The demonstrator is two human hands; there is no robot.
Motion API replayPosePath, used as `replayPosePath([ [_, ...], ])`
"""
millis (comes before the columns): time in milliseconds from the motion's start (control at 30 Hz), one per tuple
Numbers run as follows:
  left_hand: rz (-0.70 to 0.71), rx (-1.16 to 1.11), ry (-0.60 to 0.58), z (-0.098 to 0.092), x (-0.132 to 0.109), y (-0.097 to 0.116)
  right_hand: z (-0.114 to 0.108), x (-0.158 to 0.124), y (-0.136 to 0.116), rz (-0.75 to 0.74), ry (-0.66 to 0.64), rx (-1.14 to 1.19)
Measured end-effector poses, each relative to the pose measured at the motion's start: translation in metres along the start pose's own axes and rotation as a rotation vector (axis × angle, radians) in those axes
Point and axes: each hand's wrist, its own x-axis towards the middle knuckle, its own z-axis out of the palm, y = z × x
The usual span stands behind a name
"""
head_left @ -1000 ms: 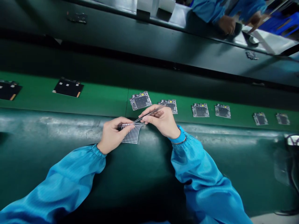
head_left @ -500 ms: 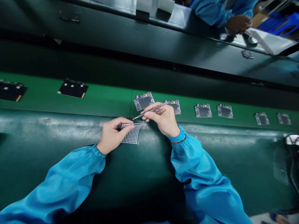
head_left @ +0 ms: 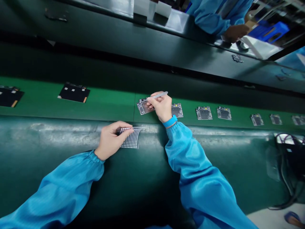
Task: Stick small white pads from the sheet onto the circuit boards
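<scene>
Beneath our right hand [head_left: 160, 106], fingers pinching slim tweezers [head_left: 158, 95], lies a circuit board [head_left: 144, 107] on the green belt [head_left: 114, 101]. Under our left hand [head_left: 111, 140], fingers pressed together, a dotted sheet [head_left: 130, 139] rests on the dark green mat [head_left: 59, 133].

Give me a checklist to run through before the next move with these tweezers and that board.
Tweezers held in the right hand: ok.
Their grip over the circuit board: ok.
Anything held in that grip: cannot tell, too small to see.
Circuit board fully in view: not ok, the right hand covers part of it.
Dotted sheet held by the left hand: ok.
Right hand apart from the next board: cannot tell, they overlap in this view.
</scene>
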Motion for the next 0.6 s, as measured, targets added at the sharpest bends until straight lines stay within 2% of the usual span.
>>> replayPosePath([
  [600,0.004,0.02,0.007,0.0,0.0,0.003,-0.017,-0.011,-0.004,-0.056,0.008,-0.06],
])
